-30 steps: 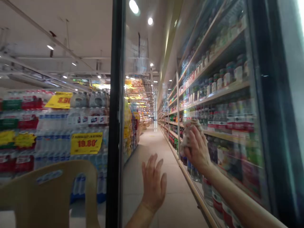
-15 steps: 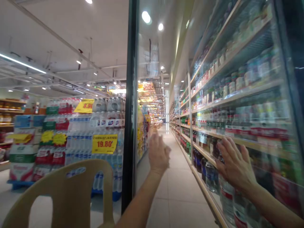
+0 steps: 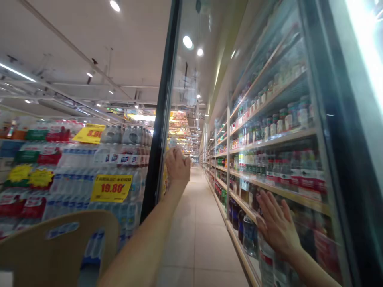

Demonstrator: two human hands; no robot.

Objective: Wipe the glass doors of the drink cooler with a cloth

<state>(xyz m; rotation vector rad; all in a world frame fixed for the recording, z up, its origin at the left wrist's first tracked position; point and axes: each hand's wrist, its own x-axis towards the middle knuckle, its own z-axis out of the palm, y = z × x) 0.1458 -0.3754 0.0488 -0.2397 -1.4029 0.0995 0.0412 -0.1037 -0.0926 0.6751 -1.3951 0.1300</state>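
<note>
A tall glass door (image 3: 206, 131) with a dark frame (image 3: 160, 115) stands before me. My left hand (image 3: 177, 164) is raised near the frame's left upright, its back toward me and its fingers curled. A pale patch shows just above the knuckles; I cannot tell whether it is a cloth or a reflection. On the right, my right hand (image 3: 278, 225) lies flat against the glass, or very close to it, fingers stretched out and palm away from me. Bottled drinks (image 3: 249, 235) on shelves show through or in the glass around it.
At the lower left stands a beige plastic chair (image 3: 60, 247). Behind it are stacked packs of bottled water (image 3: 119, 153) with a yellow price sign (image 3: 111, 188). Long drink shelves (image 3: 269, 139) and a tiled aisle (image 3: 196, 227) appear in the glass. A bright light strip (image 3: 366, 52) glows at the right.
My view has turned slightly right, and the door frame now leans. My left hand has moved up and left toward the frame's upright. My right hand stays flat, lower in the picture.
</note>
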